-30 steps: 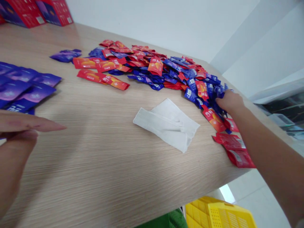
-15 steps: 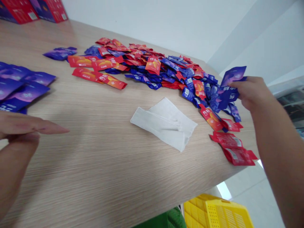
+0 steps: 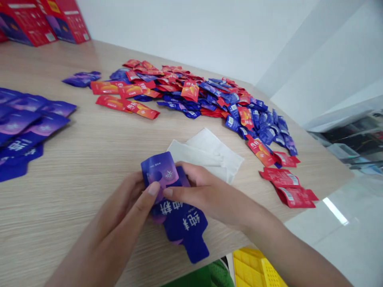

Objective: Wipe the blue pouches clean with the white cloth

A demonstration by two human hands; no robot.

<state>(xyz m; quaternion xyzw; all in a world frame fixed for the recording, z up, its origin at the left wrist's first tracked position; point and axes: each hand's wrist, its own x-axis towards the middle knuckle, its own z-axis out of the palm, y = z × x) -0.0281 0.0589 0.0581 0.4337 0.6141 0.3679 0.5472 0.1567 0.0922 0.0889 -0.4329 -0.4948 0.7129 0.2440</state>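
Behind the right hand [image 3: 206, 194], white cloth [image 3: 214, 146] lies partly hidden.

Red-and-purple boxes [image 3: 67, 22] near the pale wall [image 3: 191, 32], white cloth [image 3: 212, 145] on the table [image 3: 104, 147], yellow crate [image 3: 248, 269] below.

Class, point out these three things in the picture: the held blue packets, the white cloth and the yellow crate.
Held blue packets [image 3: 177, 215]: head view, on a printed face.
White cloth [image 3: 213, 146]: head view, on its upper surface.
Yellow crate [image 3: 249, 266]: head view, on its wall.
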